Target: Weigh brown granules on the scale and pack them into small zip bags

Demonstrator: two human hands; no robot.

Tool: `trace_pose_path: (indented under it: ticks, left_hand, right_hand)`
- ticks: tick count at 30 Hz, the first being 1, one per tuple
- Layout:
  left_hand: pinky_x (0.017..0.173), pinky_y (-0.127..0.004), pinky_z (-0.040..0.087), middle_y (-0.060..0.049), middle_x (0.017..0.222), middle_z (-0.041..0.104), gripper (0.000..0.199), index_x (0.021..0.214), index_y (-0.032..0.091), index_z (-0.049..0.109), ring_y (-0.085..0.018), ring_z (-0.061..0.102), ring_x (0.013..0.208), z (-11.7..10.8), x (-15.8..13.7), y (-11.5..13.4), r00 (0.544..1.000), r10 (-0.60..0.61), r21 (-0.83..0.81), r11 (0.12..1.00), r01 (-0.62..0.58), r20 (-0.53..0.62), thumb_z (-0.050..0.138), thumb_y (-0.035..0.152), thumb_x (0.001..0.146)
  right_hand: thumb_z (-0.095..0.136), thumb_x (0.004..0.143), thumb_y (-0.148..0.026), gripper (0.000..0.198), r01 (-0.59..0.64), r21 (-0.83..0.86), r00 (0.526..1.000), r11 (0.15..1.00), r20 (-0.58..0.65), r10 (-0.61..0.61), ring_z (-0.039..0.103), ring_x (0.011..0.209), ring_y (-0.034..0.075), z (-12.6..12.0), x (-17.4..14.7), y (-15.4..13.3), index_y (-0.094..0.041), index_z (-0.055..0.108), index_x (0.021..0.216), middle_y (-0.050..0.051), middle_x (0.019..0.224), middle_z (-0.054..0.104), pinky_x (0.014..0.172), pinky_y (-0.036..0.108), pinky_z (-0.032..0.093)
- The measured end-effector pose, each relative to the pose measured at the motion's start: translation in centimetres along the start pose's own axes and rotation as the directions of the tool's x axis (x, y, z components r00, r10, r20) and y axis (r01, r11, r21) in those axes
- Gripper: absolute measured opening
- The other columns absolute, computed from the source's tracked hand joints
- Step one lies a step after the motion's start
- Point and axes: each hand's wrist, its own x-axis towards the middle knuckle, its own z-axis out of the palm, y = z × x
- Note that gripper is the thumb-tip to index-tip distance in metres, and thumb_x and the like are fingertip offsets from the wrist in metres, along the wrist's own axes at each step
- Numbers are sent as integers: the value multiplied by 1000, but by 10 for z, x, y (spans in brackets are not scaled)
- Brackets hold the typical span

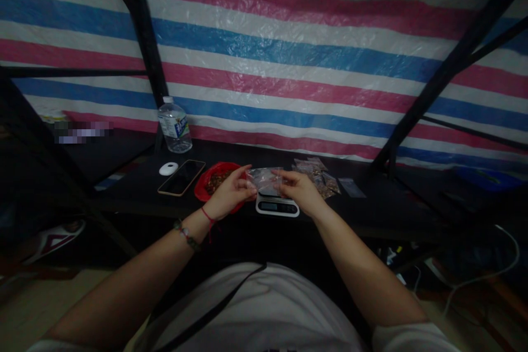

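Note:
A clear plastic bag (264, 179) is stretched between my two hands, above a small white digital scale (277, 214). My left hand (233, 192) pinches the bag's left side, and my right hand (299, 187) grips its right side. The bag looks see-through, with no contents that I can make out. Beside my left hand a red plastic bag (202, 180) lies spread open, holding small brown pieces (216, 180). To the right of my right hand lie several filled small bags (319, 176) in a pile. A flat clear bag (352, 187) rests just beyond them.
A phone (182, 177) and a white oval object (169, 169) lie left on the black table (136, 190). Behind them stands a clear plastic bottle (175, 126). Dark metal posts (142, 27) and a striped sheet (280, 66) rise at the back.

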Motion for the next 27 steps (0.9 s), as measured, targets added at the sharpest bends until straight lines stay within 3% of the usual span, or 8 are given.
trace_pose_path:
  ticks: [4,9,13,16,18,21,24,27]
  left_hand:
    - [76,-29,50,2,75,62,86,138,18,37,-13,62,73,-2,1,0,999,50,3,999,-50,-15,78,31,63]
    - [77,-30,49,2,74,62,74,132,16,44,-13,62,72,-9,7,-6,998,48,13,999,-48,-47,75,33,67]
    - [80,-37,50,-2,80,64,68,130,15,45,-17,63,77,-16,13,-12,990,108,179,980,-91,-87,70,38,72]
    - [93,-45,45,-12,109,63,64,129,16,48,-25,60,103,-18,8,-6,930,360,541,798,-266,-75,67,42,72]
    - [106,-49,33,-14,131,53,71,130,19,49,-31,45,124,-14,0,2,864,485,764,505,-402,134,71,44,68]
    - [111,-52,23,-14,139,47,87,137,20,43,-33,40,129,-3,-13,10,825,423,828,249,-503,374,72,55,63]
    - [111,-52,22,-12,125,59,75,130,18,48,-31,51,118,6,-19,11,853,348,857,202,-474,390,71,49,66]
    - [102,-44,37,-10,111,65,49,115,17,56,-26,59,104,7,-17,11,887,309,867,260,-425,342,66,39,71]
  right_hand:
    - [65,71,-28,34,-30,1,997,1000,70,30,55,54,11,2,-2,-3,-17,73,102,2,71,66,54,24,48]
    - [66,66,-23,41,2,-46,998,999,67,1,52,54,9,-2,-1,-6,-16,71,105,2,81,68,50,20,43]
    - [66,65,-22,45,7,-131,999,991,43,-1,47,50,7,-9,0,-7,-13,69,110,1,74,66,48,19,38]
    - [67,66,-23,44,36,-164,998,986,49,-28,53,56,10,-8,0,-5,-14,69,109,3,80,68,53,22,43]
    - [69,66,-23,40,92,-221,994,971,85,-75,58,65,14,-1,-2,-4,-16,70,106,4,84,69,61,25,46]
    - [71,67,-20,29,201,-343,973,917,179,-147,62,78,18,18,-7,-4,-16,71,96,5,88,69,73,29,48]
    - [71,68,-18,22,255,-414,955,874,250,-161,62,84,19,35,-14,-7,-17,71,90,4,89,70,79,30,48]
    - [64,77,-22,18,270,-380,947,885,269,-174,63,85,18,39,-16,-8,-18,71,94,4,91,71,80,30,49]
